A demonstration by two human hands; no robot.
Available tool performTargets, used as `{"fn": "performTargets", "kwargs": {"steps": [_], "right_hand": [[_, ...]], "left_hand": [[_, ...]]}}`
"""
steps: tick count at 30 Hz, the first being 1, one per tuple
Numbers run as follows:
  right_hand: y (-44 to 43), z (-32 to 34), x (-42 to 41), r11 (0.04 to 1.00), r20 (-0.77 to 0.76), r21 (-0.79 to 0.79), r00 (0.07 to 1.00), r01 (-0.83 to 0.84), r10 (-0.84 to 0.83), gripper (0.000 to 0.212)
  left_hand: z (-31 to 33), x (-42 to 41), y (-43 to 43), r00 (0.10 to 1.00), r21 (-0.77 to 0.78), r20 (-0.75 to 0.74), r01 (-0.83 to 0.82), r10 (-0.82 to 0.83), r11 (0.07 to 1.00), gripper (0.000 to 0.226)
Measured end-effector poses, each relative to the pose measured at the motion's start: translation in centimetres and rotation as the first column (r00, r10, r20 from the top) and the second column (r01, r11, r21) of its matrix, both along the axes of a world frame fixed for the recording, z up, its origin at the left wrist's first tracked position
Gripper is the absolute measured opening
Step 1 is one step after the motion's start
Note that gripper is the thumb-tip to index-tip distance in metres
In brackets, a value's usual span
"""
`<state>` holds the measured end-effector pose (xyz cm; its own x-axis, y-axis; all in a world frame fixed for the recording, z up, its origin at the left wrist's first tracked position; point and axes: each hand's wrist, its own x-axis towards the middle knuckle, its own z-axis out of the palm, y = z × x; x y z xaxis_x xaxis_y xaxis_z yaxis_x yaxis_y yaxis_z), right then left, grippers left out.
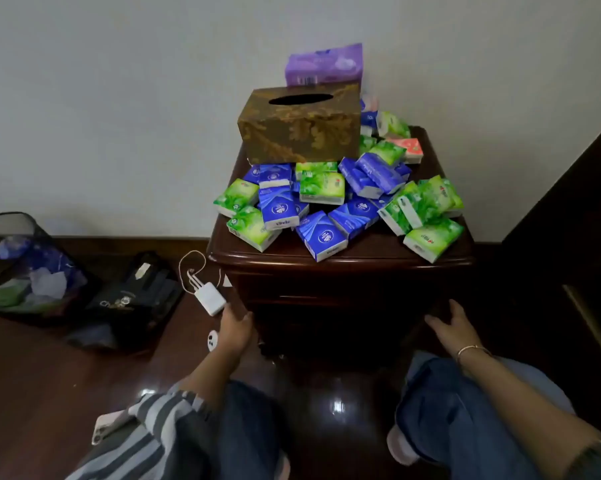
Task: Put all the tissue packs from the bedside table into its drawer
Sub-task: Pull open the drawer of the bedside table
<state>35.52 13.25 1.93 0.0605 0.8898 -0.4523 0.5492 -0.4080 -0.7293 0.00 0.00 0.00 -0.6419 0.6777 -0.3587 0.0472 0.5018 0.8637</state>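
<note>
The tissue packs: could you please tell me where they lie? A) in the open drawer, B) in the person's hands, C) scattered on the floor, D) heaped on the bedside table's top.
D: the tissue packs lie heaped on the bedside table before the brown tissue box.

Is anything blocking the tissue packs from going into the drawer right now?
Yes, the drawer itself: its dark front looks closed under the tabletop, and no opening shows. The tissue packs lie piled on top. The left hand and right hand are at either side of that front, holding no pack.
</note>
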Motion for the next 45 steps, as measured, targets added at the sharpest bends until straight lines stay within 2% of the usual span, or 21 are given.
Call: {"fn": "performTargets", "kwargs": {"steps": [4,8,12,15,17,19,21,23,25,27,29,31,33,34,38,40,42,45], "right_hand": [[-0.1,-1.6,-1.7,1.000,-0.143,0.027,0.990,0.004,0.000,0.075],[-0.1,-3.3,-1.1,0.999,-0.144,0.046,0.989,-0.013,0.019,0.085],[0.2,-3.8,-0.1,0.999,-0.142,0.031,0.989,-0.029,0.033,0.084],[0.3,-3.4,0.6,1.000,-0.146,0.016,0.989,-0.025,0.027,0.073],[-0.3,-2.6,1.4,0.999,-0.068,0.012,0.997,-0.037,0.038,0.054],[-1.3,-1.7,2.5,0.992,0.117,0.010,0.985,-0.127,0.125,0.036],[-2.4,-0.6,3.5,0.968,0.251,-0.043,0.935,-0.248,0.250,0.037],[-3.6,0.5,4.1,0.933,0.334,-0.143,0.872,-0.329,0.358,0.048],[-4.8,0.9,4.1,0.895,0.473,-0.191,0.761,-0.404,0.444,0.061],[-5.7,0.6,3.0,0.871,0.595,-0.104,0.671,-0.481,0.442,0.064],[-7.1,0.2,1.1,0.808,0.630,0.001,0.628,-0.589,0.457,0.059],[-8.1,-0.3,-0.9,0.747,0.623,0.004,0.586,-0.665,0.518,0.055],[-9.2,-0.9,-2.1,0.752,0.574,-0.008,0.613,-0.659,0.543,0.053],[-9.6,-1.2,-2.2,0.763,0.551,0.002,0.638,-0.646,0.539,0.053],[-11.0,-1.5,-1.5,0.782,0.553,0.041,0.666,-0.622,0.501,0.049],[-11.4,-0.7,-1.0,0.784,0.547,0.039,0.670,-0.619,0.502,0.044],[-12.3,-0.1,-0.3,0.764,0.530,0.020,0.655,-0.645,0.539,0.044],[-13.9,0.5,0.9,0.795,0.392,-0.050,0.720,-0.605,0.572,0.062]], "left_hand": [[-0.9,0.8,0.3,0.999,0.044,0.032,-0.011,0.009,0.999,0.062],[-1.5,1.1,0.8,1.000,0.054,0.004,-0.005,0.004,0.999,0.076],[-1.4,0.6,0.8,1.000,0.007,-0.001,0.023,-0.023,1.000,0.070],[-1.6,-0.8,0.0,0.998,-0.108,-0.051,0.035,-0.041,0.993,0.055],[-1.5,-2.0,-1.1,0.994,-0.200,-0.053,0.084,-0.096,0.976,0.056],[-1.5,-3.4,-2.5,0.979,-0.285,-0.069,0.165,-0.192,0.944,0.056],[-1.4,-4.8,-4.1,0.951,-0.356,-0.084,0.250,-0.297,0.901,0.049],[-1.2,-5.7,-5.5,0.926,-0.391,-0.023,0.339,-0.377,0.856,0.051],[-0.6,-5.4,-6.6,0.882,-0.459,-0.046,0.398,-0.469,0.794,0.055],[0.0,-4.2,-6.5,0.796,-0.502,-0.288,0.348,-0.532,0.792,0.044],[1.2,-1.3,-5.9,0.691,-0.417,-0.506,0.327,-0.515,0.848,0.035],[1.7,2.2,-4.7,0.586,-0.376,-0.568,0.440,-0.578,0.815,0.036],[1.4,5.4,-4.1,0.486,-0.462,-0.548,0.502,-0.681,0.731,0.038],[1.3,6.6,-4.0,0.466,-0.495,-0.538,0.499,-0.702,0.711,0.039],[1.1,8.8,-5.3,0.500,-0.475,-0.585,0.427,-0.638,0.770,0.038],[1.4,8.8,-6.4,0.514,-0.468,-0.570,0.438,-0.641,0.767,0.037],[1.8,8.7,-7.9,0.589,-0.426,-0.493,0.478,-0.640,0.768,0.037],[1.9,8.6,-10.4,0.693,-0.409,-0.378,0.469,-0.613,0.783,0.047]]}}
